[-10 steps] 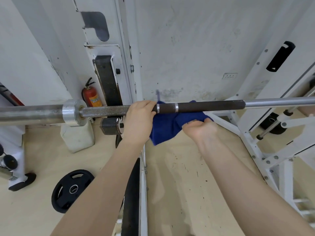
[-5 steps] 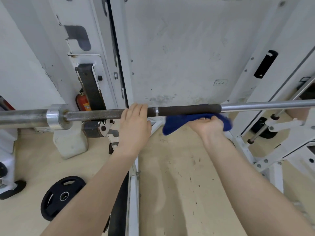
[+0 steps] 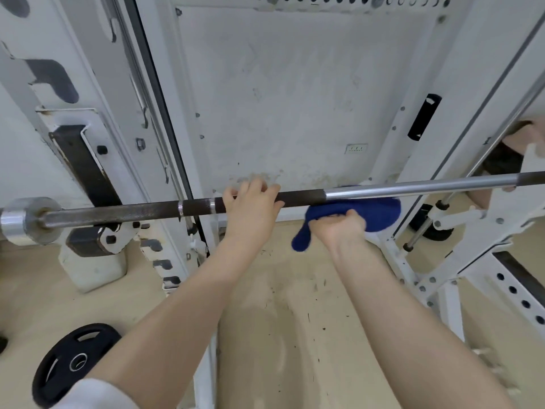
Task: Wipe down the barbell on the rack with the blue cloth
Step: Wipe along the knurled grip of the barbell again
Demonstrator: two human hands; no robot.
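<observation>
the barbell [image 3: 126, 212] lies level across the rack [image 3: 88, 178], and both hands are on it. the left hand [image 3: 250, 211] is curled over the dark rough part of the bar from above, fingers wrapped round it, holding it steady. just to the right of that hand, the right hand [image 3: 339, 228] grips the blue cloth [image 3: 374, 212] from below, fist closed on a bunch of it, and presses the cloth up against the underside of the bar where the rough part ends and the smooth shiny part starts. a loose tail of cloth hangs down to the left of the right wrist.

to do this stroke well, the cloth should wrap fully round the bar rather than only cup it from under, so the top gets wiped too. the left hand should keep the bar from rolling in the hooks while the right slides away from it along the shiny stretch with firm, even squeeze. the part under the left hand likely needs its own pass, so that hand will have to shift.
</observation>
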